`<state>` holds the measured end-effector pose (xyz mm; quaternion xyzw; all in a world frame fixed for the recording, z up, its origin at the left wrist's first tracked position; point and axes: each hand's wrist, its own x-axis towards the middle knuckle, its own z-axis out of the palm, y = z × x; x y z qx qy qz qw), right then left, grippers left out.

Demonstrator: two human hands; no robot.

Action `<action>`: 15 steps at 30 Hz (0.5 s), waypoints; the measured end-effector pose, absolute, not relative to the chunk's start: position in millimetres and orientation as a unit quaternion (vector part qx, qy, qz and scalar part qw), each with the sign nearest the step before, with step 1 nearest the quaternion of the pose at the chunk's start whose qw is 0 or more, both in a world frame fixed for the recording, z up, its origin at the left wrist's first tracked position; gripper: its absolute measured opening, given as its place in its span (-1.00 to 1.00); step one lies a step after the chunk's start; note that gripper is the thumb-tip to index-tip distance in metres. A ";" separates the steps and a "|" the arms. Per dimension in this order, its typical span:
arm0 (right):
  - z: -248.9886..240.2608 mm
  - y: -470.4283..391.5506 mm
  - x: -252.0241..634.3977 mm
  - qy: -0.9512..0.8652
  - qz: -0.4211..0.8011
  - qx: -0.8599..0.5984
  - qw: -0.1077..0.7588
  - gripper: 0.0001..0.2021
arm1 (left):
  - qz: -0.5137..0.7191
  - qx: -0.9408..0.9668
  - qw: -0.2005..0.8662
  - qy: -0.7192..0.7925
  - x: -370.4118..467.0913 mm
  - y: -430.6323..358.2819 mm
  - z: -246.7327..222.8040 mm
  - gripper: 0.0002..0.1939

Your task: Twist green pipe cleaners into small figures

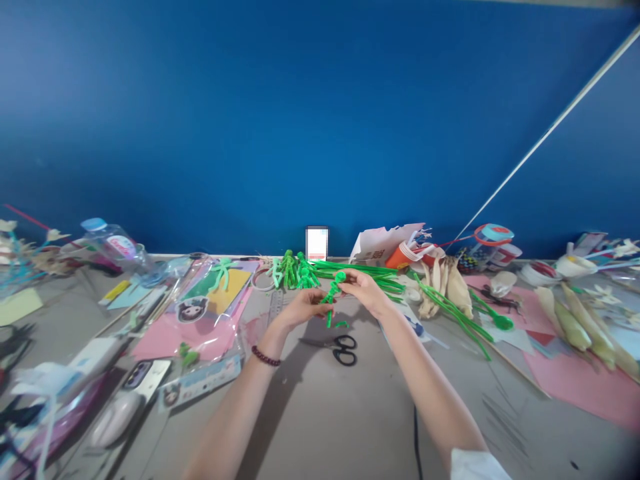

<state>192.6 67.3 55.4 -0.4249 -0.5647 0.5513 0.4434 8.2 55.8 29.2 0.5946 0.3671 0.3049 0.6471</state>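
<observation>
A fuzzy green figure [330, 297] sits just below centre frame, pinched low by my left hand's [306, 305] closed fingers and near its looped top by my right hand's [364, 290]. From my remote seat I judge it light, bendable and easily crushed, best held by its twisted middle. Black scissors [345, 350] lie below; green stems [360, 270] and finished-looking figures [289, 269] crowd the space behind.

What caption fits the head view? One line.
Left hand and right hand hold a fuzzy green figure near black scissors on a table.
</observation>
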 end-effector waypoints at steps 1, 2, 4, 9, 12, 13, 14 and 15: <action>54.9 67.5 192.6 -0.559 0.553 -0.428 0.445 -0.70 | 0.302 0.598 0.642 0.373 9.6 55.5 28.7 -0.67; 54.4 67.6 192.6 -0.555 0.554 -0.432 0.445 -0.70 | 0.303 0.606 0.633 0.376 11.2 55.6 27.9 -0.67; 53.3 67.5 192.1 -0.551 0.556 -0.438 0.442 -0.69 | 0.333 0.628 0.589 0.384 14.6 56.4 25.8 -0.68; 50.8 68.1 189.8 -0.550 0.548 -0.443 0.448 -0.68 | 0.471 0.688 0.364 0.416 18.8 56.6 29.6 -0.70; 51.1 68.9 189.1 -0.541 0.553 -0.444 0.452 -0.67 | 0.464 0.750 0.260 0.394 17.8 54.1 34.8 -0.82; 51.7 68.8 188.9 -0.539 0.558 -0.441 0.451 -0.67 | 0.456 0.765 0.235 0.389 17.3 53.4 35.4 -0.84; 52.4 68.4 188.8 -0.537 0.565 -0.437 0.450 -0.66 | 0.450 0.775 0.214 0.389 16.8 52.9 35.2 -0.85; 53.2 67.8 188.6 -0.535 0.571 -0.433 0.448 -0.65 | 0.445 0.781 0.196 0.392 16.4 52.6 34.5 -0.85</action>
